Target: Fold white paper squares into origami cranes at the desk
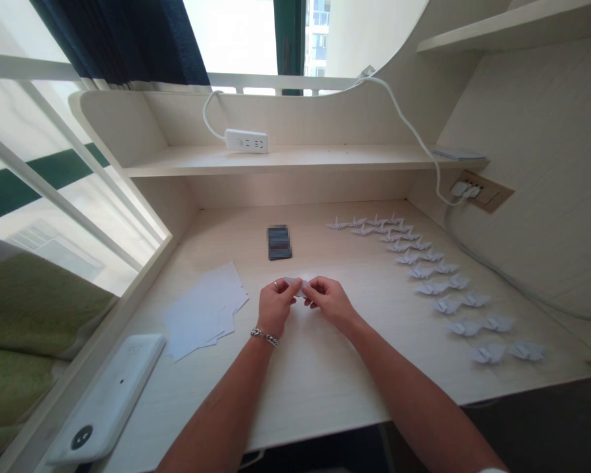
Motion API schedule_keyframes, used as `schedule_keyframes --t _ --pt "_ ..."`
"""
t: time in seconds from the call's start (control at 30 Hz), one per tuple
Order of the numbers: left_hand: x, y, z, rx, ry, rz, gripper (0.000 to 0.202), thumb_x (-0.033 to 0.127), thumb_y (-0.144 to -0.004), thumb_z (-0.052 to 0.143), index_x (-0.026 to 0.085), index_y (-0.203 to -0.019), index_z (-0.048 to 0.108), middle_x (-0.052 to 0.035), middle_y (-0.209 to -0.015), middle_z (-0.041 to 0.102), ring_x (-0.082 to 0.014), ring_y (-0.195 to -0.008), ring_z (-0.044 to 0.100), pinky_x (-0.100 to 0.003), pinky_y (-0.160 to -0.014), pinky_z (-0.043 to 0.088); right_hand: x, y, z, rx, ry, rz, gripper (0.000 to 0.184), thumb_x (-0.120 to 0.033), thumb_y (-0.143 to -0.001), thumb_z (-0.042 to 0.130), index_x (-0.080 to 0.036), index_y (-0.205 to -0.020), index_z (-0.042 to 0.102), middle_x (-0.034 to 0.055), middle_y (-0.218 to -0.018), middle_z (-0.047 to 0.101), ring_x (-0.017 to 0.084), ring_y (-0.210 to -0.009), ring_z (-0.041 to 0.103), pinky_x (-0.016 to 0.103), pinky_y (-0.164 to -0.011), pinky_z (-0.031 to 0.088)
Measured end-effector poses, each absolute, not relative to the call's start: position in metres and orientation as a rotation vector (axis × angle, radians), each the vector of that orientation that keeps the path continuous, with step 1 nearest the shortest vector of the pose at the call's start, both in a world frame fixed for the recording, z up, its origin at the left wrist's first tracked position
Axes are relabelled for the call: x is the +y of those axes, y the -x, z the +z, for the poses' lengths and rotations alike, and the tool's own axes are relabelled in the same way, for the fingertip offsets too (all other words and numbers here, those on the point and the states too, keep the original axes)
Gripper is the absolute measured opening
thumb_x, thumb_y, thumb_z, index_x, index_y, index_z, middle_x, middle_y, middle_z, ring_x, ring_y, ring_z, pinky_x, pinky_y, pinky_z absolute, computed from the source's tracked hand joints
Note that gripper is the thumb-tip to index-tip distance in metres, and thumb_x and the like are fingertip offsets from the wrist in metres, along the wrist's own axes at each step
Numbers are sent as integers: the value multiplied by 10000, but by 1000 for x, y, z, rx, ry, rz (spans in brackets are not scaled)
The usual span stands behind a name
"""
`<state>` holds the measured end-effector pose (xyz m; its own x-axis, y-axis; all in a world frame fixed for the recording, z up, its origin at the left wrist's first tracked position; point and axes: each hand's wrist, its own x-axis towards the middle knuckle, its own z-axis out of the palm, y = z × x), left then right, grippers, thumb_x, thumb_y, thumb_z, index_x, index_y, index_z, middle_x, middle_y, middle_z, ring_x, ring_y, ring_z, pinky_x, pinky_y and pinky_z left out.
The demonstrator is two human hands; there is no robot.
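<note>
Over the middle of the desk, my left hand and my right hand meet around a small piece of folded white paper. Thumbs and fingertips of both hands pinch it from either side, covering most of it, so its full shape is hidden. To the left lies a loose stack of white paper sheets, fanned out unevenly. Several white origami cranes stand in paired rows along the right side of the desk. A dark phone lies flat just beyond my hands.
A long white device rests at the left edge of the desk. On the shelf behind sits a white power strip. A white cable runs down to a wall socket at the right.
</note>
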<state>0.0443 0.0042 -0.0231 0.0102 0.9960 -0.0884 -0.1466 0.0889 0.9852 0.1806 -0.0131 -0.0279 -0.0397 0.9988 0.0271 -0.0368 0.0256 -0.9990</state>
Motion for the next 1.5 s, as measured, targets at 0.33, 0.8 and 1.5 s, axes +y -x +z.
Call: schedule_keyframes --t 0.33,0.8,1.5 --pt "9 -29 -11 1178 -956 1289 389 519 -651 722 139 -735 702 -32 -648 650 -120 -623 596 -223 -579 451 -11 -191 -26 -1248 1144 1280 317 -473 -702 692 -171 -685 599 -15 -548 580 116 -501 524 255 -528 415" --pt "3 -32 -17 1043 -1218 1117 322 316 -610 799 120 -850 713 -64 -781 710 -157 -653 650 -311 -663 565 -10 -191 -27 -1243 1146 1104 266 -376 -725 695 -167 -888 687 28 -702 660 144 -593 583 280 -589 482" --pt "4 -29 -17 1191 -1339 1158 426 354 -678 759 119 -1031 720 -85 -746 741 -174 -655 676 -296 -667 550 -17 -181 -28 -1428 1147 650 223 -272 -820 632 -247 -1017 732 58 -941 714 191 -838 654 293 -710 509"
